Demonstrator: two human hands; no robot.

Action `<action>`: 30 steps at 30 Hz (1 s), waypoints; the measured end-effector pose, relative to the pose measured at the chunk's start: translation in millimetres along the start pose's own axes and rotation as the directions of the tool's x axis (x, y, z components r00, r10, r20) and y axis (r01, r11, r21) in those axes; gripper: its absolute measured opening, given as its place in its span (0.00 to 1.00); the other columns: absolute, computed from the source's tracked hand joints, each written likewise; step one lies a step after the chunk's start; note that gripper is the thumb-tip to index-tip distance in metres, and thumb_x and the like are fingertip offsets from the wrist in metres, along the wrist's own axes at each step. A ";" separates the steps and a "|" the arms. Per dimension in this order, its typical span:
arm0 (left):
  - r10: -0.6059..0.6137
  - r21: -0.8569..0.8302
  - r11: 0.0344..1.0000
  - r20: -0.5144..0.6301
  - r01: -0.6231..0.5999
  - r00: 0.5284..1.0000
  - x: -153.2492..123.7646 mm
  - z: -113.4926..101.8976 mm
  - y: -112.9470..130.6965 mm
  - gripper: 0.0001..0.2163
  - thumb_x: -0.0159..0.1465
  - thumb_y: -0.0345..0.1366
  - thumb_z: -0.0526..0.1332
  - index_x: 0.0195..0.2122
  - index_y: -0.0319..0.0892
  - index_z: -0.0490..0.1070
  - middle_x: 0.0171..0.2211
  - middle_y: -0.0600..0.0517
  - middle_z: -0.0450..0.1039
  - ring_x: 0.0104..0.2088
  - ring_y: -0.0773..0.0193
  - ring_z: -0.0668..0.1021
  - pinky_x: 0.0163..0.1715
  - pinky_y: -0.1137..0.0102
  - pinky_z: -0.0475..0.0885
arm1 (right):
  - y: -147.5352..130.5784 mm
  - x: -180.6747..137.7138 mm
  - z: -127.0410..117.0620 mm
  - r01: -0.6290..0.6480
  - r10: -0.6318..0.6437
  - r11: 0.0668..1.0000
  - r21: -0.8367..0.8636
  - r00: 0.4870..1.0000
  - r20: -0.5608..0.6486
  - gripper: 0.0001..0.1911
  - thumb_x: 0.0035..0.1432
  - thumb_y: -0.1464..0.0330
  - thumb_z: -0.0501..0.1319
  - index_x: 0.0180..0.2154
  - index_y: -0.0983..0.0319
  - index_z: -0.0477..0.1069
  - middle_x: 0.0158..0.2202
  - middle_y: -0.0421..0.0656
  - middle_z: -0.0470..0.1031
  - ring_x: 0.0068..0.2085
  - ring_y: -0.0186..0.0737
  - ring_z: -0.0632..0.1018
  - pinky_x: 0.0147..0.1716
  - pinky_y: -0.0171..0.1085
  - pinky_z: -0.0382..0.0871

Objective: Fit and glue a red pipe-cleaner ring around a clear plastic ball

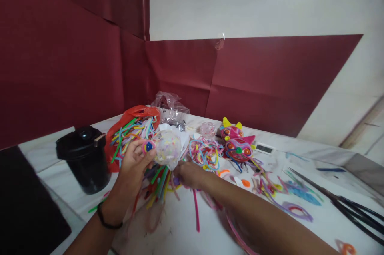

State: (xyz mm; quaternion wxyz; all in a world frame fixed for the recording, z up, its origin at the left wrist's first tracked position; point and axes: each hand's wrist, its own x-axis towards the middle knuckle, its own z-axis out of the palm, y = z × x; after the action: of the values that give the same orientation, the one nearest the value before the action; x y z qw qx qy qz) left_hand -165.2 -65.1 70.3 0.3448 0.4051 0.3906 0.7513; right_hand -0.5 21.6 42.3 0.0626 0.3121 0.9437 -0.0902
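Observation:
My left hand (136,161) pinches a small round pipe-cleaner piece (148,147) with a blue centre, a yellow part and a pink edge. Just behind it is a clear, rounded plastic item (168,147) speckled with coloured bits; whether my fingers touch it I cannot tell. Curled down at the near side of the pile, my right hand (189,174) is closed, its fingertips hidden. Loose pipe cleaners (162,183) in green, grey and yellow lie between the hands. A purple bit (176,181) shows beside the right fingers.
A black lidded bin (87,167) stands left of a red bag (120,123) of pipe cleaners. Two pink cat-like faces (239,149) sit behind a coloured tangle (204,153). Long black-handled scissors (336,199) lie right, near a small digital display (264,148). Clear plastic wrap (171,107) is at the back.

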 end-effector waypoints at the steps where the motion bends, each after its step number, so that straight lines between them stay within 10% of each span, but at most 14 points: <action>1: 0.002 0.006 1.000 0.002 -0.002 1.000 -0.6 -0.2 0.3 0.17 0.50 0.38 0.71 0.38 0.45 0.67 0.27 0.59 0.73 0.20 0.73 0.70 0.18 0.77 0.64 | 0.4 1.0 -0.7 -0.003 0.003 1.000 -0.002 1.000 0.014 0.15 0.64 0.64 0.60 0.50 0.62 0.69 0.51 0.46 0.72 0.46 0.44 0.76 0.44 0.47 0.73; 19: 0.056 0.108 0.993 -0.001 -0.055 0.998 -4.5 19.3 3.2 0.19 0.50 0.39 0.71 0.38 0.44 0.65 0.28 0.58 0.71 0.21 0.72 0.69 0.19 0.76 0.65 | 34.2 -30.6 -28.6 -0.163 0.173 0.900 0.405 0.985 0.012 0.16 0.63 0.64 0.60 0.51 0.63 0.68 0.50 0.46 0.72 0.45 0.44 0.77 0.43 0.47 0.74; 30: -0.007 0.148 0.989 0.035 0.002 0.999 -13.7 58.4 -5.8 0.22 0.46 0.41 0.73 0.39 0.43 0.66 0.27 0.58 0.71 0.21 0.71 0.69 0.19 0.76 0.65 | 81.5 -94.0 -29.3 -0.343 0.459 0.724 0.598 0.887 -0.046 0.17 0.63 0.64 0.60 0.51 0.63 0.68 0.52 0.46 0.71 0.47 0.46 0.76 0.43 0.48 0.73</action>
State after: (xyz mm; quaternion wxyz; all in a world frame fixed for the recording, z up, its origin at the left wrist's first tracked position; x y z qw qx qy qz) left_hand -106.8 -55.9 82.1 0.3223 0.4420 0.4401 0.7121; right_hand 121.6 37.8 76.6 -0.1069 0.5206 0.7826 -0.3243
